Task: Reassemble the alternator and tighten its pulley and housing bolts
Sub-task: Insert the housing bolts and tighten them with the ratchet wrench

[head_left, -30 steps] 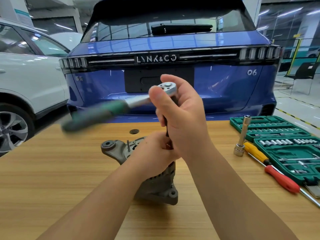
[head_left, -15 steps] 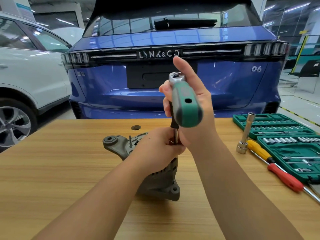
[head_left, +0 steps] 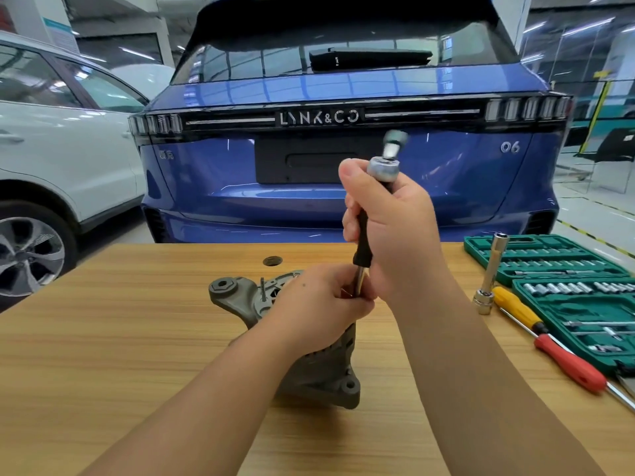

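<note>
Gripping the black collar of the extension bar (head_left: pixel 361 249) with my right hand (head_left: pixel 395 228), I keep my fingers curled round it just under the ratchet head (head_left: pixel 383 168), which sits at the top of my fist; my thumb lies up along its left side. The ratchet's handle (head_left: pixel 395 140) points away from me toward the blue car (head_left: pixel 343 149) and shows only as a blurred stub. The bar stands nearly upright, and its bright steel lower end runs down into my left hand (head_left: pixel 316 304), whose fingers are curled round the shaft where it meets the alternator (head_left: pixel 319 369). What the bar's tip sits on is hidden under that hand. The alternator stands on the wooden table (head_left: pixel 120 338), near the middle, with one grey mounting ear (head_left: pixel 223 289) sticking out to the left and another lug at its lower right. Off to my right lies an open green socket case (head_left: pixel 567 286). A long socket (head_left: pixel 489 276) leans against its near edge. Beside that lie a yellow-handled screwdriver (head_left: pixel 519 309) and a red-handled screwdriver (head_left: pixel 570 364). A white car (head_left: pixel 62 139) stands at the far left.
</note>
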Available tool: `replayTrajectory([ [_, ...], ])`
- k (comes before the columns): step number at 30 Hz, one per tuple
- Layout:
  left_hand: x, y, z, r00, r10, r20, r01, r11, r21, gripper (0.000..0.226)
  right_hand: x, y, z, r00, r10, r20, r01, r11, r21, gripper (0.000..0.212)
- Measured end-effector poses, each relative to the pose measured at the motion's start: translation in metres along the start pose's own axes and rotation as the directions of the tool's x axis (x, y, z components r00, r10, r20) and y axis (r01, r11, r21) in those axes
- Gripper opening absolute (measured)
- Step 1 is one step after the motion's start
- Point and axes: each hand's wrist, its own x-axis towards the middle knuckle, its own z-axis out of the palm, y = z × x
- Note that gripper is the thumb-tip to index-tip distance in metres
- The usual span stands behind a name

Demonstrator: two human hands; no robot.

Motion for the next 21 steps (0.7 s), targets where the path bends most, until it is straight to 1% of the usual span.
replayTrajectory([
  [1, 0.0, 0.0, -0.001, 1.0, -0.008, 0.0, 0.008, 1.0, 0.004, 0.009, 0.0, 0.0, -0.002, 0.997, 0.033, 0.069, -0.037, 0.998, 0.056, 0.016],
  [2, 0.001, 0.0, -0.001, 1.0, -0.011, 0.0, 0.011, 1.0, 0.005, 0.009, 0.001, 0.0, -0.003, 0.99, 0.037, 0.136, -0.05, 0.994, 0.098, 0.02],
  [3, 0.001, 0.0, -0.001, 1.0, -0.011, -0.002, 0.011, 1.0, 0.007, 0.009, 0.001, 0.001, -0.003, 0.983, 0.009, 0.185, -0.032, 0.992, 0.123, 0.027],
  [4, 0.001, 0.0, -0.001, 1.0, -0.008, -0.005, 0.008, 1.0, 0.007, 0.009, 0.001, 0.002, -0.003, 0.976, -0.052, 0.21, 0.026, 0.992, 0.122, 0.032],
  [6, 0.001, -0.001, -0.001, 1.0, -0.001, -0.011, 0.001, 1.0, 0.01, 0.009, 0.0, 0.005, 0.0, 0.959, -0.188, 0.214, 0.178, 0.982, 0.067, 0.04],
  [7, 0.001, -0.001, -0.001, 1.0, 0.001, -0.012, -0.001, 1.0, 0.009, 0.009, 0.0, 0.006, 0.002, 0.953, -0.224, 0.203, 0.222, 0.974, 0.034, 0.042],
  [8, 0.0, -0.001, -0.001, 1.0, 0.0, -0.012, 0.0, 1.0, 0.009, 0.008, -0.001, 0.007, 0.003, 0.953, -0.232, 0.195, 0.232, 0.972, 0.024, 0.045],
  [10, -0.001, -0.002, -0.001, 1.0, -0.008, -0.014, 0.008, 1.0, -0.003, 0.004, -0.002, 0.008, 0.003, 0.959, -0.204, 0.198, 0.19, 0.978, 0.087, 0.05],
  [13, 0.0, -0.002, 0.0, 1.0, -0.013, -0.006, 0.013, 1.0, -0.018, 0.004, -0.003, 0.006, 0.002, 0.959, -0.125, 0.255, 0.056, 0.964, 0.261, 0.046],
  [14, 0.001, -0.001, 0.001, 1.0, -0.013, -0.001, 0.012, 0.999, -0.039, 0.004, -0.003, 0.004, 0.002, 0.952, -0.102, 0.289, 0.013, 0.955, 0.296, 0.044],
  [15, 0.002, -0.001, 0.002, 1.0, -0.014, -0.006, 0.013, 0.998, -0.066, 0.004, -0.002, 0.002, 0.001, 0.947, -0.084, 0.309, -0.011, 0.956, 0.292, 0.042],
  [17, 0.003, -0.001, 0.002, 0.999, -0.023, -0.023, 0.022, 0.998, -0.057, 0.003, -0.003, -0.001, 0.001, 0.959, -0.062, 0.277, 0.01, 0.983, 0.185, 0.04],
  [19, 0.002, -0.001, 0.002, 1.0, -0.015, -0.014, 0.015, 1.0, 0.0, 0.005, -0.006, -0.002, 0.005, 0.983, -0.075, 0.166, 0.066, 0.996, 0.056, 0.038],
  [21, 0.0, 0.0, 0.001, 1.0, -0.003, 0.0, 0.003, 1.0, 0.006, 0.009, -0.005, -0.002, 0.006, 0.993, -0.105, 0.046, 0.107, 0.993, -0.046, 0.03],
])
